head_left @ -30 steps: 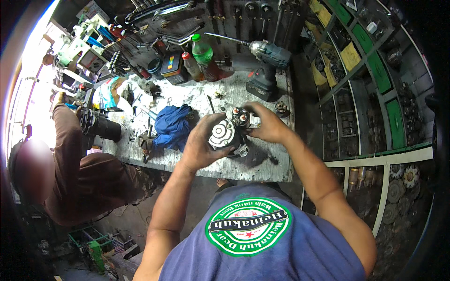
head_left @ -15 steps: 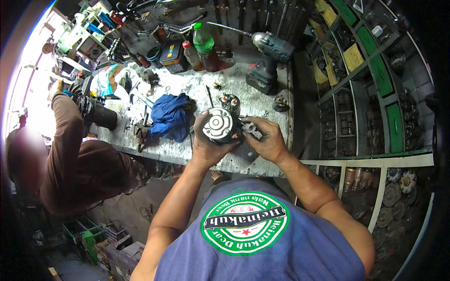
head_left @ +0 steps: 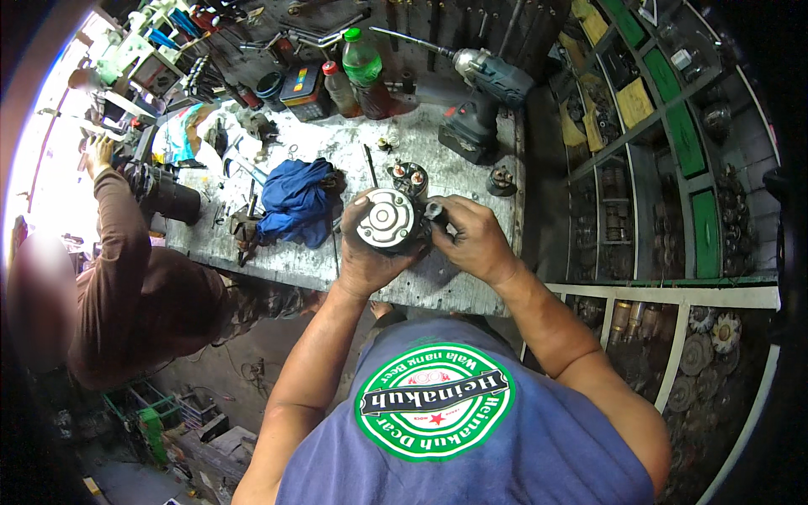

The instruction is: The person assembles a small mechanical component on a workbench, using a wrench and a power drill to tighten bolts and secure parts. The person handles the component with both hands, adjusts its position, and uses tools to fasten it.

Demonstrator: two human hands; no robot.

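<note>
A starter motor (head_left: 386,217) stands on end at the middle of the bench, its round silver end cap facing up. My left hand (head_left: 368,263) is wrapped round its left and near side. Against its far side is the solenoid (head_left: 411,177), with copper-coloured terminals on top. At the motor's right side, my right hand (head_left: 474,240) pinches a small dark cylindrical part (head_left: 436,212) between thumb and fingers. Whether that part touches the motor I cannot tell. To the left lies a crumpled blue cloth (head_left: 296,202), and a thin dark rod (head_left: 370,167) lies just beyond the motor.
A cordless impact wrench (head_left: 484,97) stands at the back right, near a small round metal part (head_left: 501,180). Bottles (head_left: 364,71) and a dark box (head_left: 305,91) line the back. A co-worker (head_left: 156,282) is at the left; shelves (head_left: 619,202) hold parts on the right.
My right hand has turned the small dark part so its round end faces up, close beside the motor. The motor and my left hand have shifted slightly left in view.
</note>
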